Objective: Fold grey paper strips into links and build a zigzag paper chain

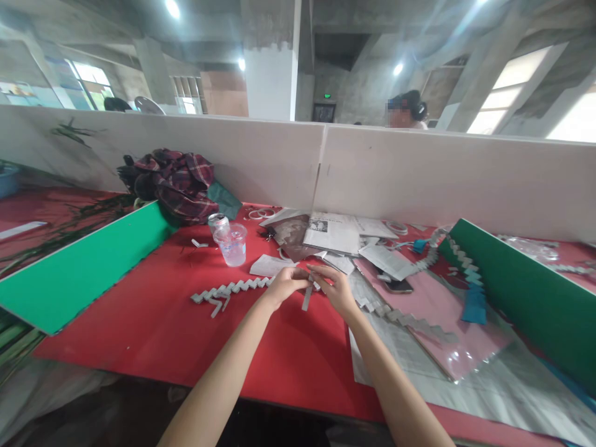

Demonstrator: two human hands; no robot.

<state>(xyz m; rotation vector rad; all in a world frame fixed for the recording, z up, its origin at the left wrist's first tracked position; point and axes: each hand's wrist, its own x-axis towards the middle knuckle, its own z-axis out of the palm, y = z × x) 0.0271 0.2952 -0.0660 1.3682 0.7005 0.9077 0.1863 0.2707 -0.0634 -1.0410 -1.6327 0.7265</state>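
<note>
Over the red tabletop (298,354), my left hand (287,287) and my right hand (334,288) meet with their fingertips pinched together. Between them is a narrow white paper strip (306,299), its lower end hanging down; the fingers hide its upper part. A zigzag chain of folded paper (237,287) lies just left of my left hand. Small folded strips (218,305) rest by that chain. To the right of my right hand, another zigzag paper chain (405,320) runs across newspaper and a pink folder (475,344).
A plastic cup (231,248) and a can (218,221) stand at the back left, near a plaid cloth bundle (181,180). Printed booklets (333,233) and a phone (399,286) lie beyond my right hand. Green dividers (93,267) border both sides. Another person (407,110) is behind the partition.
</note>
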